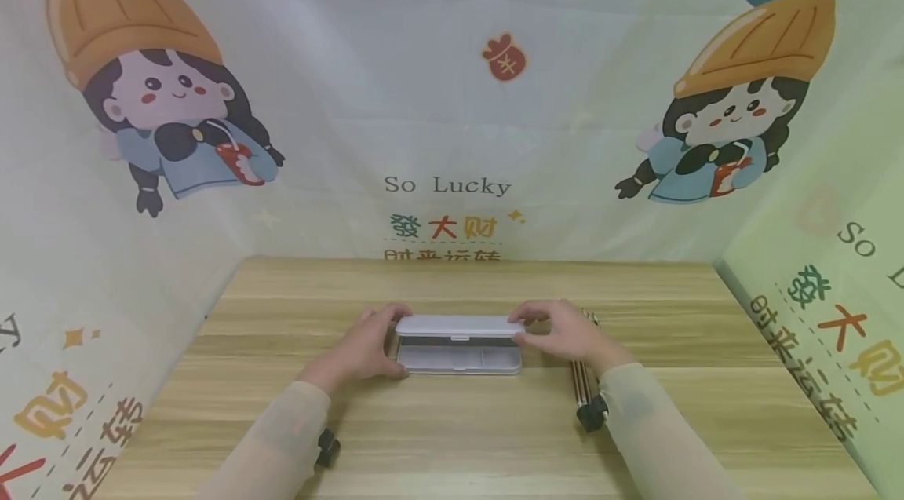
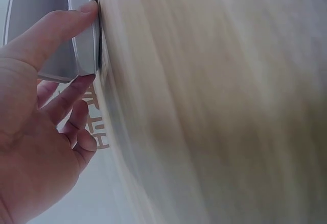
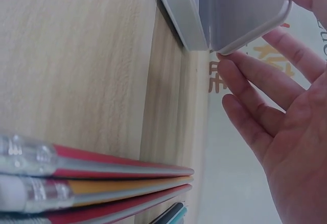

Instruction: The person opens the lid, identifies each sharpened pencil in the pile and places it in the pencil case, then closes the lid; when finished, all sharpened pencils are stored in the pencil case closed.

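A pale grey-white pencil case (image 1: 452, 369) lies lengthwise on the table, its hinged lid (image 1: 452, 324) partly raised. At the case's left end is my left hand (image 1: 362, 347), gripping it with the thumb on the front edge of the base and fingers behind; the left wrist view shows that thumb pressed on the case wall (image 2: 84, 45). My right hand (image 1: 561, 330) pinches the lid's right corner, thumb on its front edge. In the right wrist view, fingers of the right hand (image 3: 296, 117) touch the outside of the lid (image 3: 250, 9). A divider shows inside the case.
Several slim pencils (image 1: 581, 382) lie side by side under the right forearm; red and yellow ones (image 3: 122, 185) show in the right wrist view. The wood-grain table (image 1: 466, 437) meets a printed cloth backdrop (image 1: 452, 115) behind and at both sides.
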Motion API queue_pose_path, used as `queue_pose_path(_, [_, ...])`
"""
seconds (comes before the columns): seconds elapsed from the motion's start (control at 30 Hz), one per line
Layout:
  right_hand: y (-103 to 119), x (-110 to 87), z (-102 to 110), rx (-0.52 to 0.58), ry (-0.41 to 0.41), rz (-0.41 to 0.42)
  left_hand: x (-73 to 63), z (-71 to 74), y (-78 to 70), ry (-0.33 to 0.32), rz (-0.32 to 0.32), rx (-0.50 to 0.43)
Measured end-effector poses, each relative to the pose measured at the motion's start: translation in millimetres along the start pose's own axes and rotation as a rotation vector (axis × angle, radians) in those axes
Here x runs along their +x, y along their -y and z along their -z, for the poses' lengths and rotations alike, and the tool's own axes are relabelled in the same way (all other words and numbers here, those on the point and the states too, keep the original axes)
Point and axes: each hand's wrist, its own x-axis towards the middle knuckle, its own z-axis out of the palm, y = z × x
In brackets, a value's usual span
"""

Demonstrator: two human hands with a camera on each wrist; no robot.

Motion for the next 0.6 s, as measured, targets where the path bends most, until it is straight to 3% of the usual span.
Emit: queue_pose_path(0.6, [5.6,6.0,1.3,0.071,-0.042,-0.114,1.1,-2.3,4.4,-0.020,0.024,0.008])
